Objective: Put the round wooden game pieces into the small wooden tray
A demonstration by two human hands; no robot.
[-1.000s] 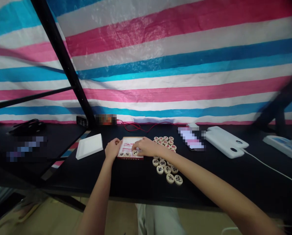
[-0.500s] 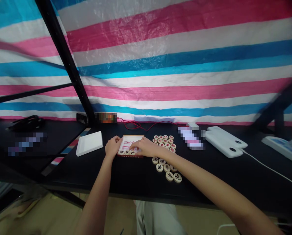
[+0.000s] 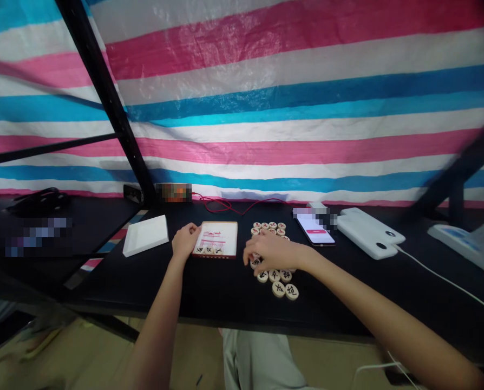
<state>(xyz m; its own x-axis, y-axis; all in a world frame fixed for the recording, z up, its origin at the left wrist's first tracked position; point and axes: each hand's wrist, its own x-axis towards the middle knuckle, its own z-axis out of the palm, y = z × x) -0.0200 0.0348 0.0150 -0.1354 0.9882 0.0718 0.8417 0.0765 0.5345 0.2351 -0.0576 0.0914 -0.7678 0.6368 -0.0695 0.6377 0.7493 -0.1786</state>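
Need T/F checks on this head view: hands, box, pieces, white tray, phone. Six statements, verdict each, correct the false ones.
1. The left hand touches the left side of the open box. True.
2. The right hand is over the open box. False: the right hand is over the loose pieces.
3. Three black-marked pieces lie along the box's near edge. True.
4. The white tray is right of the box. False: the white tray is left of it.
5. The phone has a lit screen. True.
6. All loose pieces bear black characters. False: the far ones bear red.
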